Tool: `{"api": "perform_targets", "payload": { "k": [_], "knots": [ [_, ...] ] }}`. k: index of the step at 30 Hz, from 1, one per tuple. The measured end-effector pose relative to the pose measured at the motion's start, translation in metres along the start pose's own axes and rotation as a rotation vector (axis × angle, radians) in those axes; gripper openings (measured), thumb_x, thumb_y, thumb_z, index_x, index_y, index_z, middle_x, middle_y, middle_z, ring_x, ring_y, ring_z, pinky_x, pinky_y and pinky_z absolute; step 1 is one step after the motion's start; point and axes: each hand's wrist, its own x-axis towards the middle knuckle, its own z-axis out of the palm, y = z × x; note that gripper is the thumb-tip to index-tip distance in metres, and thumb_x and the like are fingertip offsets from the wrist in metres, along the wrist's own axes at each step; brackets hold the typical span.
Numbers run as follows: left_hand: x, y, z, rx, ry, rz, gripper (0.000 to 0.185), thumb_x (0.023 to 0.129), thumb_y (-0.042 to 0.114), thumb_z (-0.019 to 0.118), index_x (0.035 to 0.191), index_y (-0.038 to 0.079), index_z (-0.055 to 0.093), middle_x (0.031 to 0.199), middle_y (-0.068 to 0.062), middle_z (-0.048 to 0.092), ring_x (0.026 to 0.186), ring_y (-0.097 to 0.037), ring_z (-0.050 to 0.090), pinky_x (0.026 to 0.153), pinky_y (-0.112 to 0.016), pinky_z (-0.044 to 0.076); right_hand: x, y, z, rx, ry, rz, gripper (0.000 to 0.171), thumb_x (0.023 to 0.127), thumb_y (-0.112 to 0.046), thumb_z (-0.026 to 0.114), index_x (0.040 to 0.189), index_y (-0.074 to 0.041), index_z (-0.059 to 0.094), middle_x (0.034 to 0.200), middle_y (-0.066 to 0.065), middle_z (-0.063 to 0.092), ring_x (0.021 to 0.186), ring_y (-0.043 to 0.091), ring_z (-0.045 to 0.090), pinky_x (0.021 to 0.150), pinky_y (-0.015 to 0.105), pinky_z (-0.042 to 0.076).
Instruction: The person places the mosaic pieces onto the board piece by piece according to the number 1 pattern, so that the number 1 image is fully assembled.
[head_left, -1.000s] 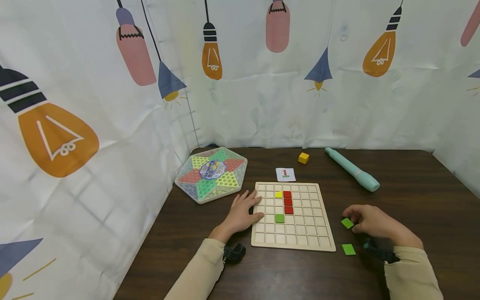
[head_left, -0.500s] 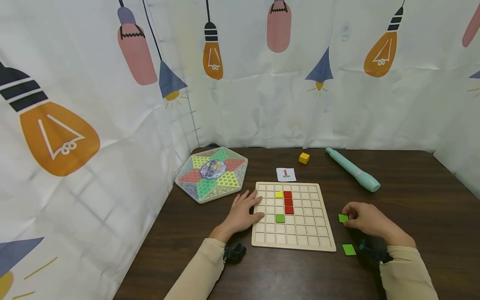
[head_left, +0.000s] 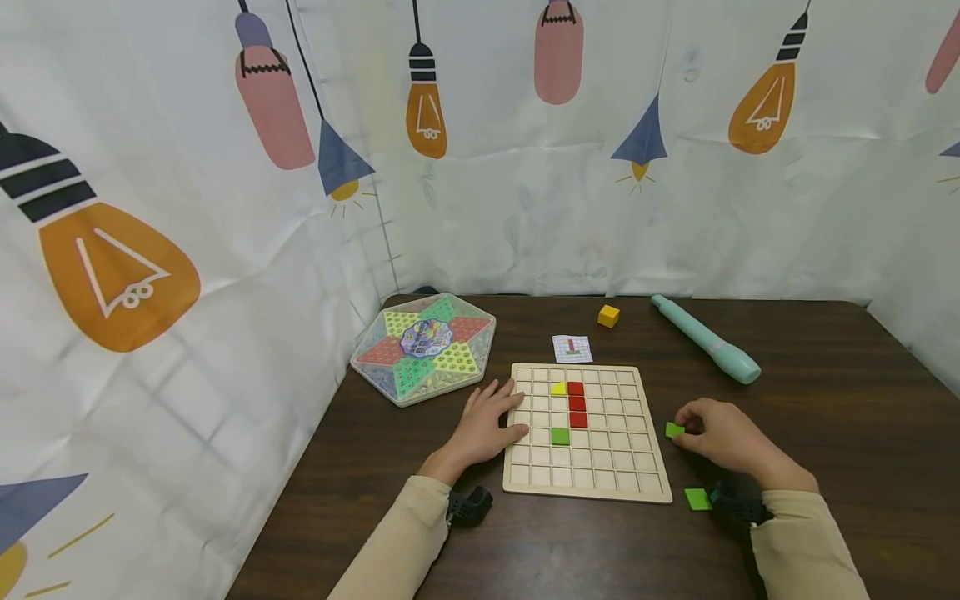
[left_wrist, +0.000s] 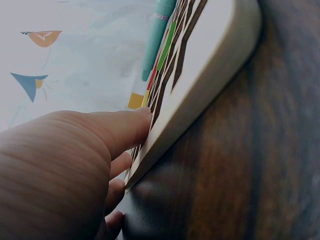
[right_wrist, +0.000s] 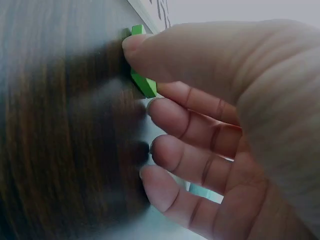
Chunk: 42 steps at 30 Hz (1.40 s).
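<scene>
A wooden grid board [head_left: 615,475] lies on the dark table. On it sit several red square tiles [head_left: 577,404], a yellow triangular tile [head_left: 558,388] and a green square tile [head_left: 560,436]. My left hand [head_left: 480,427] rests on the board's left edge, its fingers fairly straight; the left wrist view shows the thumb [left_wrist: 132,127] on the rim. Just right of the board, my right hand [head_left: 723,437] pinches another green square tile [head_left: 674,430] between thumb and fingers, low over the table. A second loose green tile [head_left: 697,499] lies nearer, by the right wrist.
A small printed card [head_left: 572,349] lies behind the board, and a yellow cube [head_left: 608,316] farther back. A hexagonal board-game box [head_left: 423,350] stands at the left. A teal bottle-like object [head_left: 707,339] lies at the back right. A printed curtain [head_left: 480,217] hangs behind the table.
My right hand has moved left toward the board, bringing the pinched green tile with it. My left hand has stayed on the board's left edge.
</scene>
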Motion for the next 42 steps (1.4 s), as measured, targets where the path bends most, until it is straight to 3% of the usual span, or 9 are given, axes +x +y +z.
{"api": "perform_targets", "payload": {
  "k": [12,23,31,42],
  "knots": [
    [0.003,0.000,-0.001,-0.007,0.000,-0.003,0.056,0.095,0.030,0.064,0.145,0.008,0.049,0.158,-0.013,0.028,0.148,-0.036,0.015,0.119,-0.057,0.003,0.001,-0.008,-0.003,0.030,0.030,-0.002,0.026,0.088,-0.028,0.073,0.104,-0.008,0.070,0.093,0.000,0.067,0.078,0.013,0.059,0.063,0.032,0.049],
    [0.004,-0.001,0.001,0.004,-0.003,-0.005,0.055,0.095,0.030,0.064,0.144,0.009,0.050,0.159,-0.012,0.028,0.148,-0.036,0.016,0.119,-0.057,0.003,0.005,-0.026,0.003,0.105,0.087,-0.084,0.028,0.090,-0.018,0.071,0.115,-0.006,0.069,0.105,0.004,0.068,0.081,0.012,0.059,0.061,0.028,0.050],
    [0.002,-0.001,0.002,0.017,-0.009,-0.025,0.055,0.096,0.032,0.062,0.146,0.012,0.049,0.159,-0.009,0.027,0.149,-0.034,0.015,0.119,-0.054,0.002,0.010,-0.044,0.016,0.064,0.090,-0.132,0.023,0.085,-0.015,0.075,0.107,-0.009,0.072,0.091,-0.005,0.062,0.073,0.010,0.052,0.058,0.025,0.045],
    [0.001,-0.001,0.002,0.024,-0.005,-0.019,0.056,0.095,0.031,0.064,0.145,0.010,0.049,0.159,-0.011,0.028,0.148,-0.035,0.016,0.119,-0.056,0.004,0.013,-0.079,0.035,0.084,0.076,-0.230,0.018,0.084,-0.015,0.077,0.101,-0.018,0.073,0.097,-0.009,0.063,0.081,0.011,0.056,0.068,0.026,0.051]
  ]
}}
